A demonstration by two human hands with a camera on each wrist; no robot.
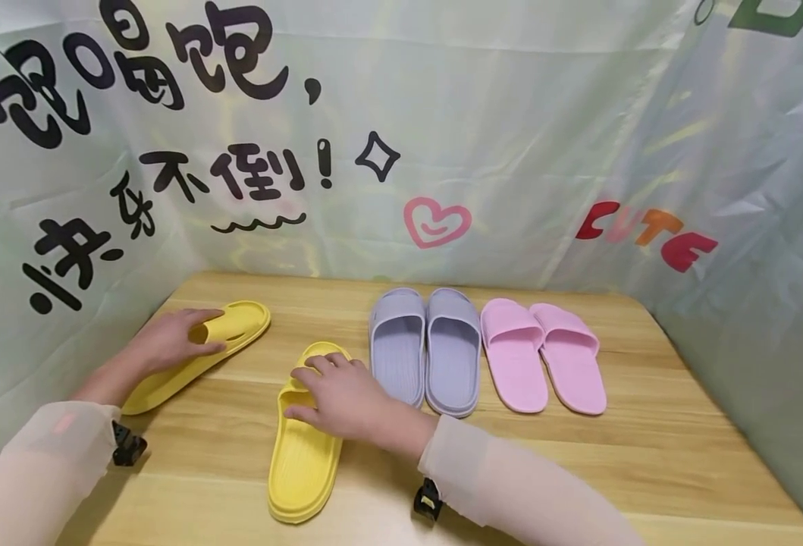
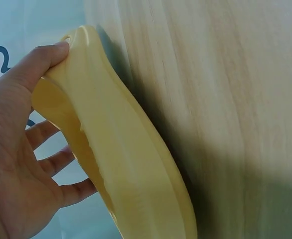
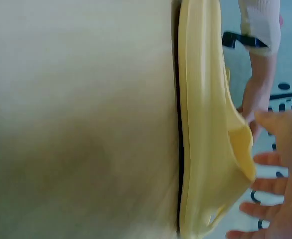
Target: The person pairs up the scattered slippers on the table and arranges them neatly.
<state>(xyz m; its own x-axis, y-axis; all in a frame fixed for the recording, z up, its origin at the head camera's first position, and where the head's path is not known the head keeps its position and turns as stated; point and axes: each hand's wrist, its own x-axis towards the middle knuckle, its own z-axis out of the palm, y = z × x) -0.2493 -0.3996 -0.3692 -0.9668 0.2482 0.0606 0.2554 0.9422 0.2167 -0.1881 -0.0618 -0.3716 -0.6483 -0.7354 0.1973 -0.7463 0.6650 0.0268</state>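
Note:
My left hand (image 1: 172, 340) grips a yellow slipper (image 1: 169, 387) at the left of the table, by its strap. In the left wrist view that slipper (image 2: 126, 134) tilts up on its side, the thumb on its near edge and the other fingers beyond it. Nearer the middle, a second yellow slipper (image 1: 303, 474) lies flat, sole down, its toe pointing away from me. Over its strap hovers my right hand (image 1: 349, 398), fingers spread. The right wrist view has these fingers (image 3: 270, 186) beside the slipper (image 3: 206, 124), apparently not holding it.
A pair of grey-purple slippers (image 1: 453, 364) stands right of my right hand, close to it. Beside them is a pink pair (image 1: 517, 371). All rest on a wooden table (image 1: 647, 470), with a printed cloth (image 1: 510, 136) hanging behind and at both sides.

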